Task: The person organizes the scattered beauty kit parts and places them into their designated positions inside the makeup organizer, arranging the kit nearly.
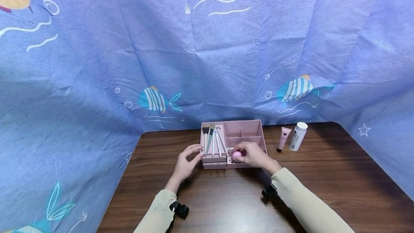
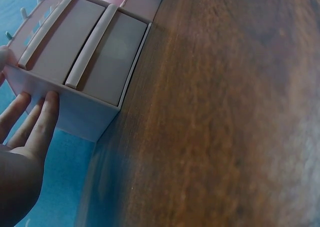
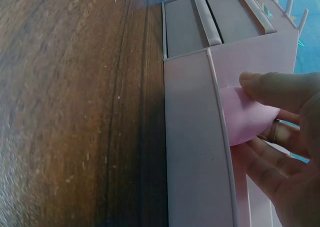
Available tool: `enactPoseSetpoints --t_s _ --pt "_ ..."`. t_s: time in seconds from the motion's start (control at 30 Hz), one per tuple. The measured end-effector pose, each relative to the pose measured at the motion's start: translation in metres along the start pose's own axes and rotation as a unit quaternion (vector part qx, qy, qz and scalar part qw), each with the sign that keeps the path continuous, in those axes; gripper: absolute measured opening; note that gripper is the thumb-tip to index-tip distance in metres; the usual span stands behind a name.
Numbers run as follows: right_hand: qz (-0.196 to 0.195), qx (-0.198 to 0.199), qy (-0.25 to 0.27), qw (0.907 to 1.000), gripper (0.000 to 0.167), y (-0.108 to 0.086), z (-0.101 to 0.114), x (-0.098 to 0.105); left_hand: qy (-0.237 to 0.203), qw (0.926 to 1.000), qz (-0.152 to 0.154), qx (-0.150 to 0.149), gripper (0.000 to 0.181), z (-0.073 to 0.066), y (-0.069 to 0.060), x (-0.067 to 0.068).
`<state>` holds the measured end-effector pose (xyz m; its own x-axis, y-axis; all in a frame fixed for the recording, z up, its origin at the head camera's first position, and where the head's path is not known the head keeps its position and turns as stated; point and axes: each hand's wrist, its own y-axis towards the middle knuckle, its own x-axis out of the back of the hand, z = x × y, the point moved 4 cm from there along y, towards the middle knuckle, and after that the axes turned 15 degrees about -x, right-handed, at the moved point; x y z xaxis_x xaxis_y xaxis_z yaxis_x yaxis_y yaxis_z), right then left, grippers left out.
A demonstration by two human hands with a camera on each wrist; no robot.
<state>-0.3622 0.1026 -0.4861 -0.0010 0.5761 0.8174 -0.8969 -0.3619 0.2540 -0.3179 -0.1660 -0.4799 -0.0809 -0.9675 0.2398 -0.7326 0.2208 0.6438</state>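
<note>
On the table stands a pink desktop organizer [image 1: 215, 159] with two small drawers [image 2: 107, 52] at its front left. Several makeup brushes [image 1: 211, 136] lie on top of the drawer side. My left hand [image 1: 187, 163] touches the organizer's left side with its fingers extended. Over the front right compartment, my right hand [image 1: 255, 155] pinches a rounded pink makeup sponge [image 3: 247, 117] between thumb and fingers. The sponge's lower part is hidden behind the front wall [image 3: 195, 137] in the right wrist view. Small items under that hand are partly covered.
Right of the organizer are a pink squeeze tube [image 1: 284, 138], cap down, and a white bottle [image 1: 298, 137]. Behind the dark wooden table [image 1: 226, 204] hangs a blue curtain [image 1: 210, 64] with fish prints. Dividers [image 1: 244, 139] split the organizer's right half into compartments.
</note>
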Motion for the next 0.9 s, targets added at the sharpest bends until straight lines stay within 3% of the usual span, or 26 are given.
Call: enactPoseSetpoints --t_s 0.17,0.7,0.9 --pt "0.012 -0.007 0.013 0.9998 0.018 0.000 0.000 0.000 0.005 1.0000 0.004 -0.007 0.029 0.000 0.000 0.000" --pt "0.006 0.006 0.016 0.9998 0.016 0.002 0.000 0.004 -0.009 0.9996 -0.002 0.026 0.029 0.004 0.001 -0.001" --pt "-0.009 0.014 0.017 0.9997 0.022 0.002 -0.001 0.010 -0.003 1.0000 -0.002 0.004 0.029 0.001 0.001 -0.001"
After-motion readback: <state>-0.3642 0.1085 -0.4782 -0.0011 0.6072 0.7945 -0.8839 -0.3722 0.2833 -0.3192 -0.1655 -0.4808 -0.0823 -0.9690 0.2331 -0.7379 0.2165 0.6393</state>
